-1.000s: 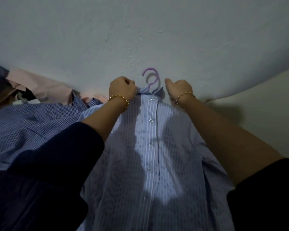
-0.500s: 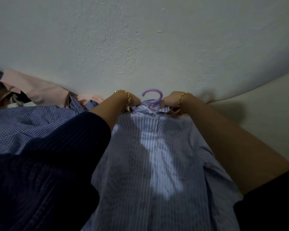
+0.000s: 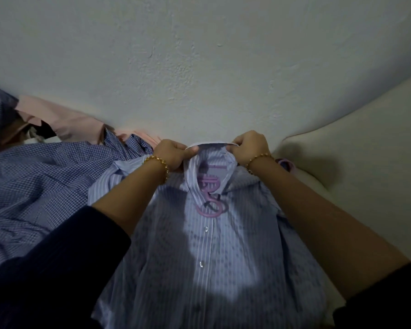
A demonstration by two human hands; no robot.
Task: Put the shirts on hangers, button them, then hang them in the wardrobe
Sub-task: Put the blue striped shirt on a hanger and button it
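The pale blue striped cotton shirt (image 3: 211, 257) lies front up on a cream padded surface (image 3: 365, 150), probably a bed. Its collar points to 12 o'clock and its hem runs off toward 6.

I judge the shirt light, limp and quick to crease or slide, so the stiffer collar band is the sensible place to hold it. Both hands are there. My left hand (image 3: 173, 154) is at 11 o'clock of the neck opening and my right hand (image 3: 249, 148) at 1 o'clock. The fingers (image 3: 191, 150) of each pinch the collar edge and hold it lifted open.

The lilac plastic hanger (image 3: 211, 205) sits inside the shirt, with its hook flopped down over the placket. One tip pokes out at the shoulder near 2 o'clock. It looks rigid and smooth, so the cloth may slip along it.

The textured white wall (image 3: 199, 67) stands close behind the collar at 12, leaving little room that way. A dark blue checked shirt (image 3: 45, 176) is heaped against the sleeve at 9, and a crumpled pink shirt (image 3: 64, 124) lies beyond it at 10. The freest room for lifting appears to be toward 3 o'clock.
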